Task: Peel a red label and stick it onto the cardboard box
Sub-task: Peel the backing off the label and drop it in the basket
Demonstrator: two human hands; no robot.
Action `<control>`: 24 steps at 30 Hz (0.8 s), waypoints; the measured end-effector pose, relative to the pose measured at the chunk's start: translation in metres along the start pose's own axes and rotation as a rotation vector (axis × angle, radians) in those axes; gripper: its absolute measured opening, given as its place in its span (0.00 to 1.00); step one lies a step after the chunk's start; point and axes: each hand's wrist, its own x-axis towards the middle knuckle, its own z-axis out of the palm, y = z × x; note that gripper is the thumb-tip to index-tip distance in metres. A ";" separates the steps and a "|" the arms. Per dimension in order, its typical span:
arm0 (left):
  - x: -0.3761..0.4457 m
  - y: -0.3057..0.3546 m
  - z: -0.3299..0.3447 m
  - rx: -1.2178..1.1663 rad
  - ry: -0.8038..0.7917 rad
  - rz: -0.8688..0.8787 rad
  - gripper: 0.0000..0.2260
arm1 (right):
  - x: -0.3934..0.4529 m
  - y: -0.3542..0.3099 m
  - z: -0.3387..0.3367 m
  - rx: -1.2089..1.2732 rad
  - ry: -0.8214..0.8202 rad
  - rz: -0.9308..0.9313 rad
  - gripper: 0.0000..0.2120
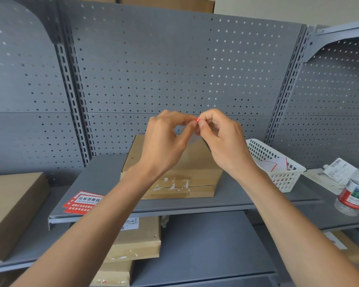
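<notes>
My left hand [166, 139] and my right hand [222, 137] meet above the cardboard box [195, 168], fingertips pinched together on one red label [198, 119]. Only a small red corner shows between the fingers; its white backing [194, 139] hangs down between my palms. The box lies flat on the grey shelf [104, 179], its front face marked with torn white sticker scraps. A small stack of red labels [82, 202] with white print lies at the shelf's front left, partly under my left forearm.
A white plastic basket [278, 162] with used backing sheets stands right of the box. A water bottle [356, 193] and paper slips [338, 168] are at far right. More cardboard boxes sit at left [13, 208] and on the lower shelf [137, 239]. A grey pegboard [153, 69] backs the shelves.
</notes>
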 end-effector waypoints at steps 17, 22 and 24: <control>0.004 -0.008 0.003 0.018 -0.019 0.077 0.09 | 0.004 -0.001 -0.004 0.230 0.012 0.051 0.08; 0.004 -0.011 0.003 0.019 -0.013 0.077 0.08 | 0.004 0.000 -0.001 0.177 0.012 0.050 0.07; 0.004 -0.013 0.003 0.033 -0.015 0.078 0.09 | 0.004 0.000 0.000 0.146 0.007 0.054 0.07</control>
